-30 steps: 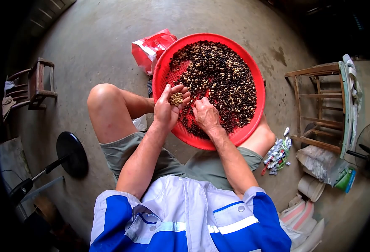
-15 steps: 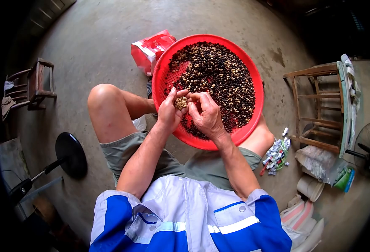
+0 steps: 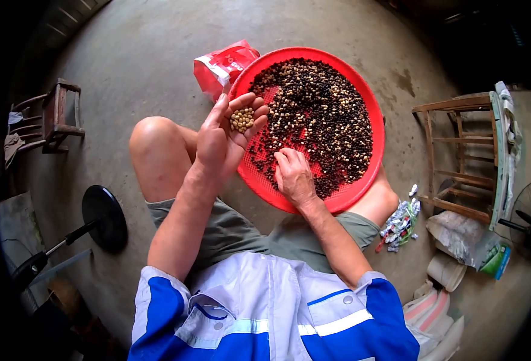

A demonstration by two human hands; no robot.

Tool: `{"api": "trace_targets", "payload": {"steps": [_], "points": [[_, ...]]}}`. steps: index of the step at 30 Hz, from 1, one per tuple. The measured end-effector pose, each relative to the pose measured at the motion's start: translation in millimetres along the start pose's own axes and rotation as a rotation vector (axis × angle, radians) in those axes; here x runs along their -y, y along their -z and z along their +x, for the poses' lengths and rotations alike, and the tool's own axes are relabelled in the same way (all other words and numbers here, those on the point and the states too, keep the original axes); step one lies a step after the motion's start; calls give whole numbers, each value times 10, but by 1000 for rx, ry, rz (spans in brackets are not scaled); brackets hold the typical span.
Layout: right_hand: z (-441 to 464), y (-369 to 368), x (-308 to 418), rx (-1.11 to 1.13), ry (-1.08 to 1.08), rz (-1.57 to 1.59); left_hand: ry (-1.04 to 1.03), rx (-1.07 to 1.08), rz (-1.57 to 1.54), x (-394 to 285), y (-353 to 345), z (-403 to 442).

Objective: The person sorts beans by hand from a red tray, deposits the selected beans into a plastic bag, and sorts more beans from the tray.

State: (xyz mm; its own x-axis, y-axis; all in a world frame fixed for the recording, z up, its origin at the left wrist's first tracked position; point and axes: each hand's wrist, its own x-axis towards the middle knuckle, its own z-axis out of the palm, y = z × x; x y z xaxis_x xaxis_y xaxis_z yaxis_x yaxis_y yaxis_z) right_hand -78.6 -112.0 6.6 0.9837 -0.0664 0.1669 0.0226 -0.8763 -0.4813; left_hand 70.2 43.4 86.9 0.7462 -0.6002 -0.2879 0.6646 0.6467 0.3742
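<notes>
A round red mesh tray (image 3: pixel 378 114) rests across my lap, spread with many small dark beans (image 3: pixel 304 81) mixed with cream-coloured ones. My left hand (image 3: pixel 213 144) is palm up over the tray's left edge, its fingers slightly curled. A small heap of pale beans (image 3: pixel 242 120) lies in that palm. Over the near part of the tray is my right hand (image 3: pixel 297 180), back upward, fingers drawn together at the beans. Anything between its fingertips is too small or hidden to make out. Red mesh shows through where the beans lie thin.
A red and white bag (image 3: pixel 217 67) stands beyond the tray's left rim. Crumpled wrappers (image 3: pixel 400 225) lie right of my knee. Wooden chairs stand left (image 3: pixel 61 117) and right (image 3: pixel 461 150). A round black base (image 3: pixel 105 218) is at left; sacks (image 3: pixel 431 316) and a bucket (image 3: pixel 447 271) are at right.
My hands have come apart. The left moved up and left, its palm turned open with the pale beans showing. The right dropped down toward the beans in the tray.
</notes>
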Motion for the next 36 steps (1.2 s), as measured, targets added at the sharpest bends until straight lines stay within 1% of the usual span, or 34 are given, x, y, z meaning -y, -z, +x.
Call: {"api": "trace_targets", "payload": {"steps": [2,6,11,14,17,20,24,28,31,33,36], "points": [[49,-91,18,-10,23,-40,16,10,40,-92,-54,-1],[108,-157,86,45,-11,-117,36,-12,89,-117,44,6],[-177,53,32,185,97,7,32,-95,84,51,145,-74],[-432,213,-131,267,90,70,45,-92,95,118,134,-77],[-584,457,-247,427,39,70,51,-84,84,145,74,-58],[-553,504,-289,352,44,91,50,-108,95,199,21,-62],[-102,343,-26,232,44,167,47,-103,112,229,65,-42],[442,8,183,65,155,99,27,-106,106,205,85,-43],[595,-295,130,101,170,-1,-2,-108,118,178,135,-40],[574,-304,152,106,204,-75,-2,-106,117,165,137,-32],[341,-202,97,89,284,-33,-7,-87,106,161,124,-28]]}}
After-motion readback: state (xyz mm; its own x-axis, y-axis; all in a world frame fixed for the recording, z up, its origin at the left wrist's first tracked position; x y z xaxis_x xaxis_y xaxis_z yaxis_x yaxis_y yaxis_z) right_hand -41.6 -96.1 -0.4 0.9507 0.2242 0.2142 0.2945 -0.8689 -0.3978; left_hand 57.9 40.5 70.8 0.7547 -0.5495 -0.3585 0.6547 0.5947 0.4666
